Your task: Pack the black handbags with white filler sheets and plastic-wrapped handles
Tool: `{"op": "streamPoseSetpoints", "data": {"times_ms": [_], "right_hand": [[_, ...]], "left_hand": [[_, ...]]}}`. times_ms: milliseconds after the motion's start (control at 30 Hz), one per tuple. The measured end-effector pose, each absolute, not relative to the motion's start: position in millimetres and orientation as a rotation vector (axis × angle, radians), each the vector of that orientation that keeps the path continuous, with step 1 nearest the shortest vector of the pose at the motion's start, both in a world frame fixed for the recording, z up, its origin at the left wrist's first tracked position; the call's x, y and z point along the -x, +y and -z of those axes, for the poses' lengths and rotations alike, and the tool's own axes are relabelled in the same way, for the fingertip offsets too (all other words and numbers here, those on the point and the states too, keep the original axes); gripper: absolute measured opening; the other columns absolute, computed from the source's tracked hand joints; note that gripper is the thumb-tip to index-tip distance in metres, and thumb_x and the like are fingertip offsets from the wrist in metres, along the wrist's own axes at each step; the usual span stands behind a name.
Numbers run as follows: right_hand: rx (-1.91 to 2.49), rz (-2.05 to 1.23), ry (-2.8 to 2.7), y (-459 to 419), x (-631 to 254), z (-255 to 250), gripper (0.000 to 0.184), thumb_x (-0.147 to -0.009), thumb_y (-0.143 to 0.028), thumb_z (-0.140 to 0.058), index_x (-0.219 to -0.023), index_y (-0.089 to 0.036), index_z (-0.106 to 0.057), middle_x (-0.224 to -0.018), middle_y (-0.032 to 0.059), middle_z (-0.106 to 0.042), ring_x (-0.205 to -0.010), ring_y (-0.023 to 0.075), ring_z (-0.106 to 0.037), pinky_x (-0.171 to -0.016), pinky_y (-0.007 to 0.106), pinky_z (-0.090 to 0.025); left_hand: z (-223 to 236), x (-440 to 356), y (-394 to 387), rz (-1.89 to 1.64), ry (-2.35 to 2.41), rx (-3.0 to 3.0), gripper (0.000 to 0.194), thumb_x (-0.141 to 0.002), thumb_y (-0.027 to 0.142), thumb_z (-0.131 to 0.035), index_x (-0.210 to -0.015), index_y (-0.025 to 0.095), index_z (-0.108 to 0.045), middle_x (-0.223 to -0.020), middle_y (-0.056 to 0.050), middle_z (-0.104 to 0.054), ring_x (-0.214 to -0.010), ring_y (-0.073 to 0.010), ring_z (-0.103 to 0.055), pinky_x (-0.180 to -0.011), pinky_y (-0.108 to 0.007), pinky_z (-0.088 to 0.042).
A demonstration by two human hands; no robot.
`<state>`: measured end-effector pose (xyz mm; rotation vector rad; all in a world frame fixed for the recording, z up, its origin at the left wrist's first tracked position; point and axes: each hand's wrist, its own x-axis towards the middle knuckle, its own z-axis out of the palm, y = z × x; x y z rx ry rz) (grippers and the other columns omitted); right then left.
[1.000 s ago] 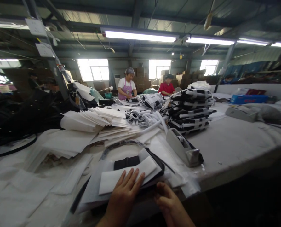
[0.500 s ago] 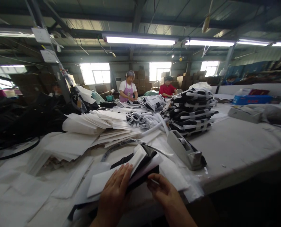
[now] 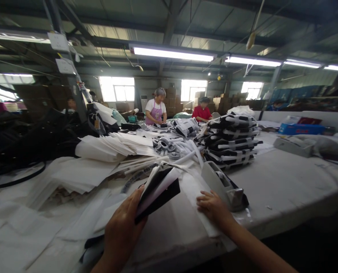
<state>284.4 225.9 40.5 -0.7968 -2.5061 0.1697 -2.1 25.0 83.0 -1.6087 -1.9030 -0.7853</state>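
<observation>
My left hand point(image 3: 125, 222) is closed around a folded black bag-like piece point(image 3: 165, 193), its layers parted and tilted up off the table. Pale sheets show between its black layers. A strap wrapped in clear plastic point(image 3: 136, 176) curves behind it. To the right, my right hand point(image 3: 213, 208) lies palm down with fingers stretched over a white sheet point(image 3: 196, 193). Just beyond that hand stands a grey tape dispenser point(image 3: 221, 182). A black end of something point(image 3: 93, 240) pokes out at the left wrist; the rest is hidden.
White paper sheets point(image 3: 112, 146) are heaped at left, with black bags point(image 3: 29, 140) beyond. Grey-white rings point(image 3: 167, 144) lie mid-table, beside a tall stack of wrapped black bundles point(image 3: 231, 138). A second dispenser point(image 3: 294, 144) and a blue box point(image 3: 302, 129) stand at right. Two people work across the table.
My right hand has left the black piece and moved right onto the white sheet near the dispenser. My left hand has lifted and tilted the piece, and its layers have spread apart.
</observation>
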Motion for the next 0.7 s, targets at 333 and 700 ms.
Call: {"op": "streamPoseSetpoints", "data": {"times_ms": [333, 700], "right_hand": [[0.685, -0.592, -2.440, 165, -249, -79, 0.020, -0.097, -0.031, -0.057, -0.098, -0.027, -0.077, -0.096, 0.0016, -0.079, -0.088, 0.0195, -0.075, -0.079, 0.027, -0.058], [0.929, -0.557, -2.498, 172, -194, -43, 0.055, -0.091, -0.032, -0.062, -0.141, -0.012, -0.053, -0.147, 0.0220, -0.049, -0.137, 0.0379, -0.044, -0.112, 0.055, -0.036]], "left_hand": [[-86, 7, 25, 0.815, -1.961, 1.583, 0.077, -0.080, 0.017, -0.060, -0.150, 0.025, -0.030, -0.137, -0.009, -0.062, -0.113, -0.0294, -0.067, -0.092, -0.039, -0.057], [-87, 4, 27, 0.780, -1.919, 1.592, 0.074, -0.080, 0.015, -0.058, -0.149, 0.025, -0.033, -0.133, -0.008, -0.064, -0.112, -0.0265, -0.068, -0.091, -0.035, -0.057]]}}
